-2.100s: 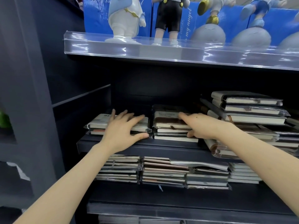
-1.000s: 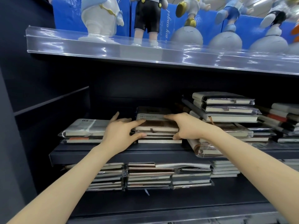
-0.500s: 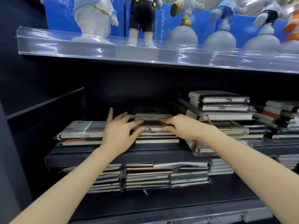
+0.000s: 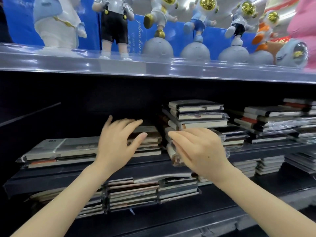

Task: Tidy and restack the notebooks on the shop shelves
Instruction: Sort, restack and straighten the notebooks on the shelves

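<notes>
A short stack of wrapped notebooks [image 4: 150,142] lies at the middle of the dark middle shelf [image 4: 51,178]. My left hand [image 4: 118,144] is spread in front of the stack's left end, fingers straight, holding nothing. My right hand [image 4: 198,151] is just right of that stack, fingers extended, in front of tilted, slumped notebooks [image 4: 172,151] at the foot of a taller pile [image 4: 196,113]. Whether the right fingertips touch them I cannot tell. A flat grey B5 notebook pile [image 4: 59,149] lies at the left.
More notebook piles [image 4: 270,124] fill the right of the shelf. The lower shelf holds several stacks [image 4: 133,194], one with a curled cover on top. Above, a clear-fronted shelf [image 4: 153,67] carries astronaut figurines [image 4: 159,17]. A dark side panel closes the left.
Both hands have lifted off the middle stack; the right hand moved right toward the slumped notebooks, the left hand's fingers spread. The camera moved closer and tilted up.
</notes>
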{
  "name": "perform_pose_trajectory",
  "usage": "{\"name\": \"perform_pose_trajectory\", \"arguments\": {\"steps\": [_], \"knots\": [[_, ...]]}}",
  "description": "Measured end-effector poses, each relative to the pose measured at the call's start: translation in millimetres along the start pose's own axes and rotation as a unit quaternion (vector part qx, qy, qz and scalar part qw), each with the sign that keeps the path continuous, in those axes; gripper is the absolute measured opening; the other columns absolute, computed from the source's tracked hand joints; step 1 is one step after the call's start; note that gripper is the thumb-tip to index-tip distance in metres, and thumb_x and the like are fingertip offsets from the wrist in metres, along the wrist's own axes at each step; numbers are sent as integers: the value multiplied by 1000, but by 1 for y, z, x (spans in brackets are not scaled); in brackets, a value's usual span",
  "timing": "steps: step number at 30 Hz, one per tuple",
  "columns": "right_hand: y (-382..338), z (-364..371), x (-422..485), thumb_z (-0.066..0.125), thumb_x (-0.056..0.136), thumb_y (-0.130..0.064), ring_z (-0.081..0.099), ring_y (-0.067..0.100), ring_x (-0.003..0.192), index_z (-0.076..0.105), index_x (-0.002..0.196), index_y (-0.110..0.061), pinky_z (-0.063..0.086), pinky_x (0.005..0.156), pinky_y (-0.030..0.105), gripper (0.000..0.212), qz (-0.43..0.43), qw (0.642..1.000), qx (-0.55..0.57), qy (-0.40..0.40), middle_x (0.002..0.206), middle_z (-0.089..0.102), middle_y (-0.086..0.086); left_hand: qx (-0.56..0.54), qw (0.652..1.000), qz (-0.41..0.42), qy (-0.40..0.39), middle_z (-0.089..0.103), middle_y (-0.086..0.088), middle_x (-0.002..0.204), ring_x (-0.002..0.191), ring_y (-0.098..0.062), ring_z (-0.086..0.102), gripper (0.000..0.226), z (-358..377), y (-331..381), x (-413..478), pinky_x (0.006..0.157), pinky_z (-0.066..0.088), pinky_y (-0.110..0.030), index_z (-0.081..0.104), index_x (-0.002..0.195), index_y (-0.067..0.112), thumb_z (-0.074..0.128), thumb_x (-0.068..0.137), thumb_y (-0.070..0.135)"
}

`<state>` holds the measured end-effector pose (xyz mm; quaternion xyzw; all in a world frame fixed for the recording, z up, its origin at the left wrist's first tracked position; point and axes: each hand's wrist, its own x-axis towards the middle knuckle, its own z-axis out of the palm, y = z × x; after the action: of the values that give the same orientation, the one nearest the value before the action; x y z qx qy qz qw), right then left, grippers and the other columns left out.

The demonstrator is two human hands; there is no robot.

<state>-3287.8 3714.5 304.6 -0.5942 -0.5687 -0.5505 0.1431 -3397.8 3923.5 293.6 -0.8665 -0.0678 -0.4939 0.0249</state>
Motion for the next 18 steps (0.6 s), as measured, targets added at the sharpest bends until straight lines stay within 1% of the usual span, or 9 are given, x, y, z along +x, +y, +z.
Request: {"name": "perform_pose_trajectory", "arguments": {"steps": [2, 3, 5, 7, 10, 12, 13, 16, 18], "knots": [[25, -11, -13, 64, 88, -14, 69, 18, 77, 74, 96, -8, 48, 67, 27, 14, 31, 998, -25, 46, 86, 74, 1, -46, 999, 15, 7, 68, -1, 112, 105, -20, 62, 50, 2, 25, 12, 103, 37, -42, 63, 121, 16, 43, 90, 50], [40, -14, -19, 63, 90, -16, 69, 19, 81, 73, 97, -8, 50, 70, 28, 15, 57, 996, -30, 57, 90, 74, 2, -64, 998, 15, 3, 66, -1, 115, 107, -19, 60, 52, 4, 36, 18, 100, 38, -35, 61, 124, 16, 43, 89, 51], [69, -16, -28, 62, 91, -22, 69, 22, 92, 71, 103, -7, 54, 77, 32, 21, 110, 991, -25, 69, 100, 72, 5, -101, 995, -17, -18, 61, 1, 124, 115, -17, 55, 58, 9, 56, 30, 97, 34, -24, 55, 131, 20, 42, 88, 57], [96, -14, -35, 58, 91, -34, 64, 23, 103, 67, 114, -8, 52, 86, 33, 35, 142, 989, -10, 33, 113, 68, 8, -143, 986, -75, -41, 52, 3, 137, 126, -14, 45, 65, 16, 72, 40, 99, 27, -20, 45, 139, 25, 45, 87, 62], [128, -9, -43, 48, 88, -57, 49, 25, 126, 50, 136, -20, 44, 98, 37, 61, 159, 980, 73, -91, 140, 50, 8, -173, 974, -119, -78, 37, 1, 149, 136, -14, 32, 77, 29, 92, 55, 106, 23, -22, 30, 146, 32, 47, 79, 65], [144, -6, -43, 49, 84, -64, 36, 23, 136, 35, 145, -30, 36, 107, 39, 71, 198, 956, 147, -160, 152, 34, 4, -187, 964, -161, -94, 34, 1, 150, 136, -15, 32, 79, 37, 104, 63, 105, 24, -22, 27, 147, 34, 45, 75, 64], [152, -3, -43, 51, 84, -62, 33, 21, 138, 29, 147, -33, 33, 109, 35, 74, 226, 939, 187, -182, 155, 28, 2, -204, 955, -195, -92, 35, 1, 150, 135, -14, 33, 78, 41, 110, 66, 103, 25, -21, 28, 146, 33, 43, 76, 64], [166, 9, -37, 52, 87, -56, 33, 13, 137, 22, 149, -35, 27, 103, 20, 72, 286, 875, 329, -209, 153, 31, -5, -290, 902, -314, -56, 44, 3, 144, 126, -8, 39, 65, 48, 123, 76, 98, 28, -21, 37, 143, 26, 33, 89, 61], [169, 16, -34, 53, 87, -55, 35, 6, 133, 22, 148, -38, 27, 101, 17, 71, 286, 845, 402, -206, 149, 35, -11, -330, 872, -360, -41, 49, 7, 137, 123, -7, 42, 59, 49, 128, 83, 98, 30, -23, 43, 140, 24, 32, 93, 59]]}}
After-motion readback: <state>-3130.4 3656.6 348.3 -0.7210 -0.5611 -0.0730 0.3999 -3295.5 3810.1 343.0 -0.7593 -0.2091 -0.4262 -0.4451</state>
